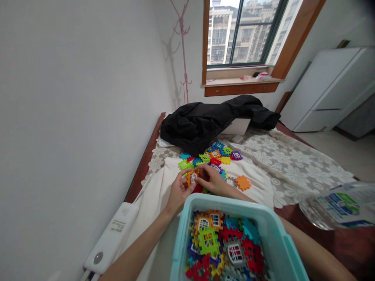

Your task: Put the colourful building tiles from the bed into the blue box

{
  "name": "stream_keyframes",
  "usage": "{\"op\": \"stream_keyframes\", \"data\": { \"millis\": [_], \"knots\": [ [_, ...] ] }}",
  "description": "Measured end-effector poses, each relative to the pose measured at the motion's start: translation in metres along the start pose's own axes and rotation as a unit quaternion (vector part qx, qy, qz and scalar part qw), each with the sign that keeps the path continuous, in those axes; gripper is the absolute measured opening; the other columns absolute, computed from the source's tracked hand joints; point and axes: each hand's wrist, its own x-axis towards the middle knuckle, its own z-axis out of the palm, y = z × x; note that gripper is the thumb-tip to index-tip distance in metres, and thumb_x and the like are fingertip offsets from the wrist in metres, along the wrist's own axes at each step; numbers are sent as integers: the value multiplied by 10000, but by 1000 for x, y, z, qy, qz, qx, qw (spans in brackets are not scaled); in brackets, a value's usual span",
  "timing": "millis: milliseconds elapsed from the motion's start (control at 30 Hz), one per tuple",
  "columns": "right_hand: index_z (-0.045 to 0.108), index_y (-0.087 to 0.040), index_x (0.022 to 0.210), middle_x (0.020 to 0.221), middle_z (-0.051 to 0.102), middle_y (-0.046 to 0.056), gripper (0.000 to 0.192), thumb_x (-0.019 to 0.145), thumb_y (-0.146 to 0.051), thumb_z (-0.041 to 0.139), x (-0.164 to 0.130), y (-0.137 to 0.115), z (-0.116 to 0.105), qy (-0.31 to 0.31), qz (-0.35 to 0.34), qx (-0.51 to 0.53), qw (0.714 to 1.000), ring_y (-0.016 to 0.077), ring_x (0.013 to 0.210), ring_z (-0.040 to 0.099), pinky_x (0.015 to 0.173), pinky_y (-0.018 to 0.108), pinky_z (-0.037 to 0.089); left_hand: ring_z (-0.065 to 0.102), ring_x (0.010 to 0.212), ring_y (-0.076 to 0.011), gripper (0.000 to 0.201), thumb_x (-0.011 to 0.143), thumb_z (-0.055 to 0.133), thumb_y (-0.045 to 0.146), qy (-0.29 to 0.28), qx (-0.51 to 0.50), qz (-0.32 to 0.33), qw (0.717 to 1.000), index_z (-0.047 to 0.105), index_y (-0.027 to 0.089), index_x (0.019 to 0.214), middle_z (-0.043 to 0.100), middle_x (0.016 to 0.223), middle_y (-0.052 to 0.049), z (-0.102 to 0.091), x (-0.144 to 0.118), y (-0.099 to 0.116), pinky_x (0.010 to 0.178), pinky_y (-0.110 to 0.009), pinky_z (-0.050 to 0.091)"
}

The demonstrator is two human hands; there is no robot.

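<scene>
I judge the step in hand is the handling of one orange window tile (192, 178): my left hand (178, 191) and right hand (213, 181) pinch it narrowly between them, above the white cloth (260, 180), beyond one turquoise tub (228, 202). Next seems to call for steady fingertips. I count one bottle (336, 205); the heaped tiles (215, 160) overlap, uncountable.

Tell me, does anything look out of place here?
Mildly, yes: a crumpled black cloth lies bunched beyond the loose, notched, multicoloured plastic pieces, partly covering a white, flat-sided object. That looks untidy; nothing appears damaged.
</scene>
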Motion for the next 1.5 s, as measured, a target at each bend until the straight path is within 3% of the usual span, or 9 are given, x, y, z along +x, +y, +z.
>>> {"op": "stream_keyframes", "data": {
  "millis": [300,500,633,800,900,1000,1167,1400,1500],
  "knots": [
    [603,-225,1222,877,624,12,260,976,-293,655,1,-1,-2,-15,-22,-25,999,172,708,547,644,300,452,777,892,-228,618,849,818,344,4,-32,-24,999,482,213,1351,799,1041,-87,-1,1,4,797,-312,596],
    [617,-274,1334,1178,605,101,359,982,-322,670,1,-2,-5,-25,-89,-79,993,260,1056,616,911,425,540,781,893,-230,672,825,841,357,7,-33,-34,999,470,226,1370,801,1000,-69,-3,3,5,829,-332,601],
    [620,-291,1328,1253,570,114,342,989,-282,660,2,-1,-4,-20,-108,-87,990,268,1161,599,970,441,538,788,884,-234,662,823,842,339,6,-49,-41,998,462,220,1352,803,970,-57,-4,4,2,821,-342,610],
    [628,-262,1191,1202,597,107,197,994,-268,640,2,1,-1,-4,-117,-69,991,253,1110,608,941,426,538,796,884,-231,647,817,857,363,-3,-58,-58,997,463,218,1310,808,945,-47,-3,4,0,816,-336,618],
    [590,-237,1059,1084,626,87,122,996,-329,639,1,2,0,22,-76,-42,996,222,932,611,796,366,537,799,839,-210,594,822,856,403,10,-57,-59,997,483,215,1245,815,906,-38,-4,5,-1,806,-323,623],
    [544,-238,969,945,627,44,178,1013,-397,611,1,1,0,48,-9,-6,999,175,730,549,633,300,470,799,791,-200,537,816,854,453,44,-48,-56,996,499,216,1143,822,912,-39,-6,6,-2,770,-316,634],
    [541,-237,901,897,628,36,233,1012,-426,620,2,-3,-2,28,-15,9,999,186,770,554,661,307,446,791,748,-195,473,855,803,505,77,-34,-47,995,517,218,1100,820,897,-37,-8,6,-1,704,-289,622],
    [547,-238,875,792,583,16,281,1011,-478,598,2,-6,-3,34,11,-12,999,189,717,522,622,305,417,751,997,-215,570,784,889,343,2,-21,-19,1000,569,207,1236,777,1167,-102,-3,4,4,826,-285,594],
    [553,-237,879,761,572,3,282,1010,-483,594,0,-4,-2,25,22,-19,999,186,708,518,619,297,403,719,1050,-205,603,744,910,252,5,8,1,1000,583,214,1250,745,1225,-102,-1,2,4,812,-243,568]
  ]
}}
